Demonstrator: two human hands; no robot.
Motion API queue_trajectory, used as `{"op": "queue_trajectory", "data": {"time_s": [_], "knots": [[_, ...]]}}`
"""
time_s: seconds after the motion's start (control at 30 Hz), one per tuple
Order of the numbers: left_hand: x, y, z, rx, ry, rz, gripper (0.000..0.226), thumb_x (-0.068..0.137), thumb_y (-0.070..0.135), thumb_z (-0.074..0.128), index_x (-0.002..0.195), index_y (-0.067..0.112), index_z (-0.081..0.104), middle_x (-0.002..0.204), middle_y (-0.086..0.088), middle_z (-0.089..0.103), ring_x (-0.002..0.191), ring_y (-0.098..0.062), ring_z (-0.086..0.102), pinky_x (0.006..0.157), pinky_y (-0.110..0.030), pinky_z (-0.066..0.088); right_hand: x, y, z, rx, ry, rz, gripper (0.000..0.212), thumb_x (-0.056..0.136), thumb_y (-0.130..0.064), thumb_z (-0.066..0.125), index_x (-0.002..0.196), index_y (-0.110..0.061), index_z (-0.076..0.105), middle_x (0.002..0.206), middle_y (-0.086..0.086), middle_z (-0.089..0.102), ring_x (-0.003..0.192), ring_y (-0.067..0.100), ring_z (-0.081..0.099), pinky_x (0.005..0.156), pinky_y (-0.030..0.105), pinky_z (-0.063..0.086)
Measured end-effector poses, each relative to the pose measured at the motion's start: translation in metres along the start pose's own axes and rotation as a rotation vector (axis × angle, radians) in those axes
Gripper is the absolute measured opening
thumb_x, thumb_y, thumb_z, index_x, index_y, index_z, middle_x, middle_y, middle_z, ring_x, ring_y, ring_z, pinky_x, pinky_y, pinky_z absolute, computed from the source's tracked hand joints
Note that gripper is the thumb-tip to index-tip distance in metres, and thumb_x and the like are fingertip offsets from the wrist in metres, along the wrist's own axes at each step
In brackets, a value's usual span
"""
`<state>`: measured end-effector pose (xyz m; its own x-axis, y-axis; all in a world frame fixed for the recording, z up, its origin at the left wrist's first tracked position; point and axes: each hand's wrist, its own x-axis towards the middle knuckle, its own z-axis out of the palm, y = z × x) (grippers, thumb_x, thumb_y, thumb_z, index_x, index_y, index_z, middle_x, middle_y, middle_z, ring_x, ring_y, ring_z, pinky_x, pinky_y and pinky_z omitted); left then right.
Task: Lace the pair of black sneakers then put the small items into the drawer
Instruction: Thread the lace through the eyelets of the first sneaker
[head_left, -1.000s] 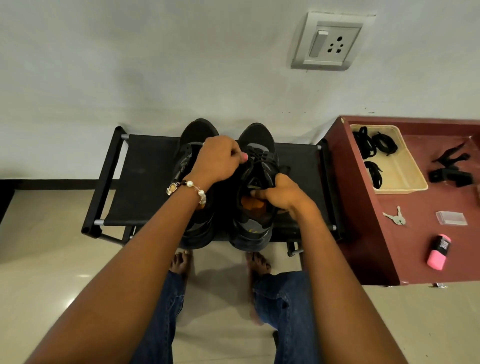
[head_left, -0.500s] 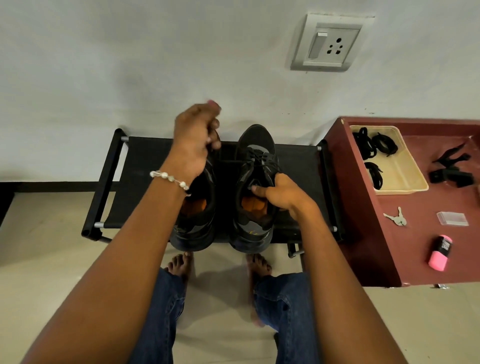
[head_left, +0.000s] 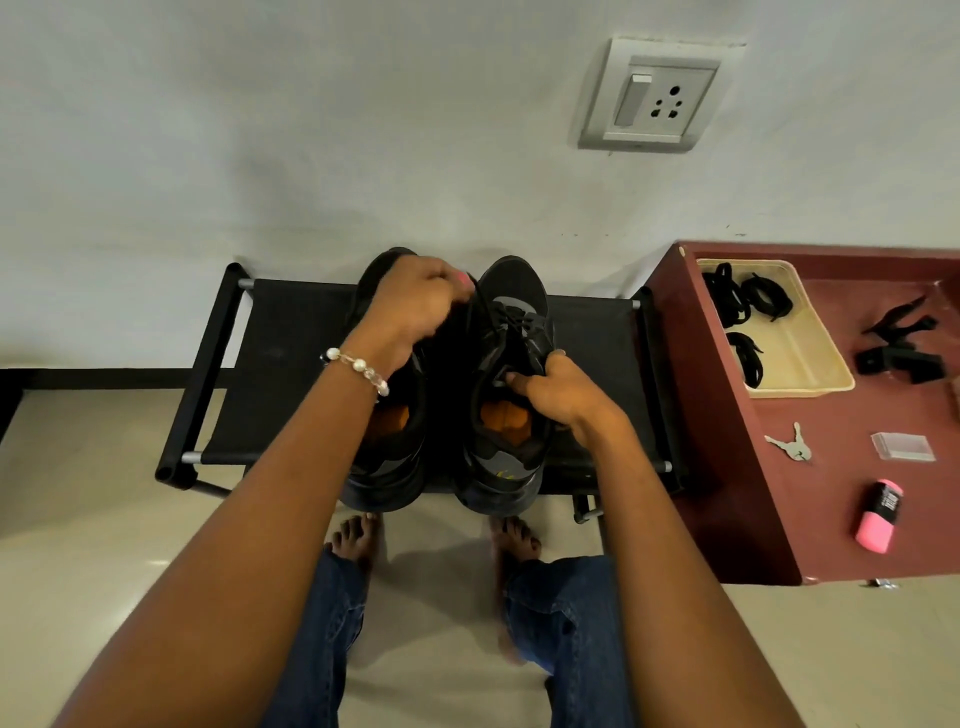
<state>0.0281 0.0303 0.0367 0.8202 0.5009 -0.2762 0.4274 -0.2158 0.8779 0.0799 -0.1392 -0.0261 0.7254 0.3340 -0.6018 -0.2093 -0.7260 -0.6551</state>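
Note:
Two black sneakers with orange insoles stand side by side on a black shoe rack. My left hand hovers over the left sneaker and pinches a black lace that runs to the right sneaker. My right hand grips the right sneaker's collar at the top eyelets. On the maroon cabinet top lie keys, a clear plastic case and a pink-and-black item.
A beige tray with black laces sits at the back of the cabinet top, with a black clip-like object to its right. My bare feet and jeans are below the rack. A wall socket is above.
My left hand, which rose toward the wall pulling the lace half a second ago, has come back down over the sneakers. My right hand has kept its grip on the right sneaker.

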Motion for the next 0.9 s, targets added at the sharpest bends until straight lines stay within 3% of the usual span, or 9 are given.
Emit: {"op": "queue_trajectory", "data": {"time_s": [0.2, 0.27, 0.37, 0.47, 0.57, 0.67, 0.77, 0.83, 0.9], "knots": [[0.0, 0.007, -0.014, -1.211, 0.012, -0.223, 0.022, 0.102, 0.008, 0.039, 0.085, 0.007, 0.053, 0.076, -0.01, 0.064, 0.07, -0.024, 0.067, 0.084, -0.038, 0.054, 0.01, 0.005, 0.004, 0.048, 0.017, 0.065, 0.087, 0.072, -0.038, 0.052, 0.146, 0.001, 0.029, 0.127, 0.018, 0.055, 0.119, 0.037, 0.054, 0.087, 0.039, 0.048], [-0.002, 0.006, -0.008, -1.396, -0.004, -0.272, 0.024, 0.102, 0.011, 0.039, 0.081, 0.007, 0.051, 0.067, -0.007, 0.055, 0.056, -0.02, 0.055, 0.083, -0.042, 0.055, 0.012, 0.006, 0.007, 0.078, 0.042, 0.079, 0.08, 0.072, -0.032, 0.046, 0.143, 0.003, 0.034, 0.121, 0.012, 0.053, 0.116, 0.037, 0.055, 0.081, 0.038, 0.047], [-0.001, 0.008, -0.004, -1.399, -0.027, -0.264, 0.031, 0.099, 0.025, 0.045, 0.07, 0.015, 0.044, 0.058, -0.001, 0.04, 0.048, -0.014, 0.033, 0.062, -0.03, 0.046, 0.004, 0.0, 0.012, 0.099, 0.09, 0.086, 0.067, 0.081, -0.021, 0.043, 0.142, 0.005, 0.034, 0.114, 0.01, 0.045, 0.105, 0.032, 0.053, 0.076, 0.036, 0.044], [0.001, 0.007, -0.004, -1.083, 0.019, -0.213, 0.034, 0.097, 0.04, 0.05, 0.073, 0.017, 0.046, 0.051, 0.002, 0.036, 0.043, -0.012, 0.027, 0.053, -0.026, 0.039, 0.006, 0.0, 0.016, 0.066, 0.121, 0.104, 0.06, 0.089, -0.015, 0.043, 0.144, 0.006, 0.03, 0.128, 0.02, 0.051, 0.104, 0.031, 0.05, 0.076, 0.034, 0.04], [0.001, 0.0, -0.004, -0.285, 0.146, -0.039, 0.045, 0.095, 0.054, 0.048, 0.091, 0.01, 0.058, 0.057, 0.0, 0.058, 0.044, -0.014, 0.048, 0.054, -0.03, 0.048, 0.007, 0.0, 0.014, 0.026, 0.136, 0.09, 0.049, 0.093, -0.015, 0.042, 0.137, 0.006, 0.039, 0.138, 0.023, 0.046, 0.113, 0.034, 0.053, 0.076, 0.034, 0.042], [-0.002, -0.004, 0.0, 0.256, 0.116, 0.088, 0.059, 0.094, 0.057, 0.045, 0.07, 0.007, 0.066, 0.061, -0.004, 0.066, 0.058, -0.021, 0.063, 0.062, -0.031, 0.053, 0.004, -0.002, 0.012, 0.004, 0.128, 0.061, 0.036, 0.094, -0.014, 0.043, 0.125, 0.002, 0.049, 0.135, 0.02, 0.048, 0.109, 0.035, 0.055, 0.074, 0.035, 0.043], [-0.001, -0.009, 0.011, 0.875, 0.308, 0.274, 0.046, 0.095, 0.045, 0.052, 0.072, 0.006, 0.061, 0.08, -0.013, 0.065, 0.083, -0.033, 0.062, 0.075, -0.041, 0.052, 0.0, -0.004, 0.011, -0.004, 0.125, 0.054, 0.027, 0.094, -0.014, 0.043, 0.116, 0.0, 0.053, 0.134, 0.02, 0.048, 0.108, 0.034, 0.055, 0.075, 0.035, 0.044], [0.003, -0.01, 0.016, 1.025, 0.381, 0.352, 0.029, 0.093, 0.032, 0.06, 0.09, 0.004, 0.066, 0.101, -0.016, 0.063, 0.103, -0.038, 0.056, 0.087, -0.044, 0.046, -0.002, -0.005, 0.01, -0.011, 0.124, 0.055, 0.021, 0.094, -0.014, 0.044, 0.11, -0.003, 0.052, 0.131, 0.02, 0.05, 0.107, 0.034, 0.055, 0.075, 0.035, 0.045], [0.011, -0.011, 0.02, 0.961, 0.214, 0.395, 0.024, 0.092, 0.026, 0.062, 0.103, 0.006, 0.07, 0.112, -0.015, 0.061, 0.108, -0.035, 0.055, 0.09, -0.042, 0.046, -0.002, -0.005, 0.01, -0.01, 0.127, 0.053, 0.026, 0.094, -0.013, 0.044, 0.114, -0.001, 0.053, 0.133, 0.02, 0.049, 0.108, 0.034, 0.055, 0.076, 0.035, 0.045]]}}
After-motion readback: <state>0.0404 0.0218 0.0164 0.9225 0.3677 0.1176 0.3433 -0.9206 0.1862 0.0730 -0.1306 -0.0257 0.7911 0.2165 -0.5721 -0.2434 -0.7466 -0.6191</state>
